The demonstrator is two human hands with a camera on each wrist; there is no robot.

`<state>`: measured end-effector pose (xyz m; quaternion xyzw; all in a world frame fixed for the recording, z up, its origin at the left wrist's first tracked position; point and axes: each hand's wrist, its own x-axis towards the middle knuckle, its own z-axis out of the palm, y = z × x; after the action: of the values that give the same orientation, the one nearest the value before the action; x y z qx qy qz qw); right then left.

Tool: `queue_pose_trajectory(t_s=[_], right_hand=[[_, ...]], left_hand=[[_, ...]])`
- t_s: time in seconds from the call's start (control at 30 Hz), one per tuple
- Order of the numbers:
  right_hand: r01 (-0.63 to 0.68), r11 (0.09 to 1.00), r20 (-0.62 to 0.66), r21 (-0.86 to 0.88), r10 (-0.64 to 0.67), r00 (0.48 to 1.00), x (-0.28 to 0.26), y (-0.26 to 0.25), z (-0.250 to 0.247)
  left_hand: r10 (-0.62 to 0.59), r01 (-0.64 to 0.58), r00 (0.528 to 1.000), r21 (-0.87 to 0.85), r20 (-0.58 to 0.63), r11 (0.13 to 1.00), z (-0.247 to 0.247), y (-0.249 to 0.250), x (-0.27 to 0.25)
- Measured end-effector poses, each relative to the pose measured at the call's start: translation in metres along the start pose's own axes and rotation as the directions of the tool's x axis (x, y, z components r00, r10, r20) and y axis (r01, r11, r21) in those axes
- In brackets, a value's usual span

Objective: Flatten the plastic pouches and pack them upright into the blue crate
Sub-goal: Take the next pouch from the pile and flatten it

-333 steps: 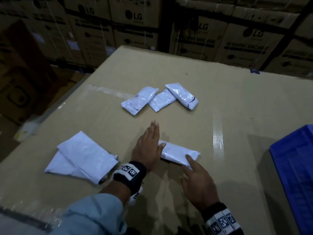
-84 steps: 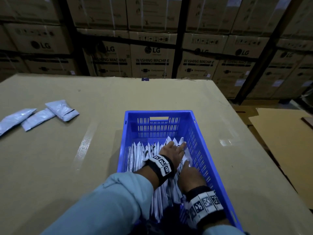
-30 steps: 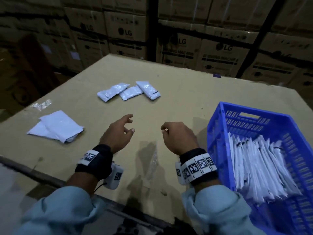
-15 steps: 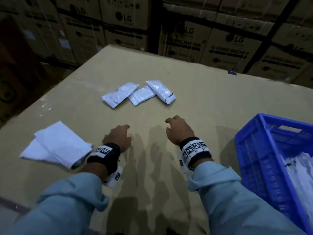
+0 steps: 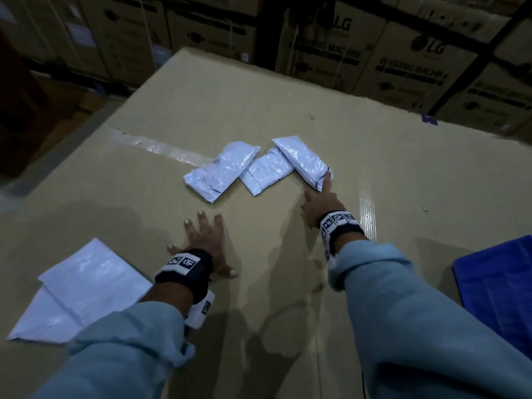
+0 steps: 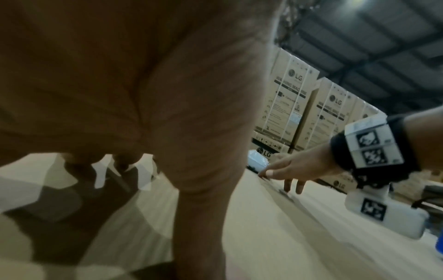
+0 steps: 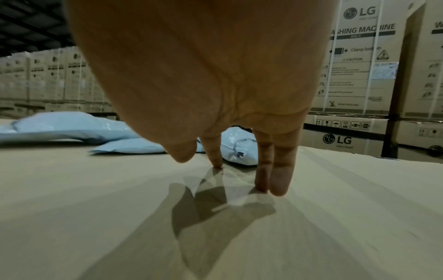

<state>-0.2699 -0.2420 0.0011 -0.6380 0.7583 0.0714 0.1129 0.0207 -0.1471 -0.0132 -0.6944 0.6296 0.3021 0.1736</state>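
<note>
Three white plastic pouches lie together mid-table: a left pouch [image 5: 223, 171], a middle pouch [image 5: 266, 175] and a right pouch [image 5: 302, 162] [image 7: 237, 147]. My right hand [image 5: 319, 201] reaches forward with fingers extended, its index fingertip touching the near end of the right pouch. In the right wrist view its other fingers [image 7: 275, 170] touch the cardboard just short of that pouch. My left hand [image 5: 201, 240] lies flat on the table, fingers spread, holding nothing. A corner of the blue crate [image 5: 498, 286] shows at the right edge.
The table is a large cardboard surface [image 5: 374, 174] with strips of clear tape. A stack of flat white bags [image 5: 83, 286] lies at the near left. Stacked cardboard appliance boxes [image 5: 403, 59] stand behind the table. The table's left edge drops to the floor.
Both hands left the crate and came back over the table. In the last half second my right hand stretched forward to the right pouch and my left hand flattened on the cardboard.
</note>
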Motion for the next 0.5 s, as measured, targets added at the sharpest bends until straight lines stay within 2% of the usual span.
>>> queue_pose_trajectory(t_s=[0.1,0.23,0.37,0.43,0.5], right_hand=[[0.012,1.0,-0.026,0.023,-0.011,1.0,0.03,0.003,0.006],[-0.068,0.992,-0.036,0.107,0.072,0.997,0.042,0.004,0.01],[-0.013,0.999,-0.27,-0.04,0.002,0.963,0.015,-0.002,0.003],[-0.017,1.0,-0.352,0.019,0.023,0.936,-0.01,-0.005,-0.006],[-0.037,0.987,-0.42,0.159,0.102,0.902,-0.041,-0.003,-0.016]], left_hand=[[-0.023,0.022,0.999,0.01,0.041,1.0,-0.007,0.008,0.004],[-0.013,0.011,0.998,0.031,0.064,0.999,-0.007,0.008,0.007],[-0.002,0.0,0.999,0.045,0.042,0.999,-0.004,0.009,0.008],[0.007,-0.008,1.0,0.027,0.022,1.0,-0.004,0.006,0.005],[0.022,-0.022,1.0,0.01,-0.002,1.0,-0.005,0.003,-0.001]])
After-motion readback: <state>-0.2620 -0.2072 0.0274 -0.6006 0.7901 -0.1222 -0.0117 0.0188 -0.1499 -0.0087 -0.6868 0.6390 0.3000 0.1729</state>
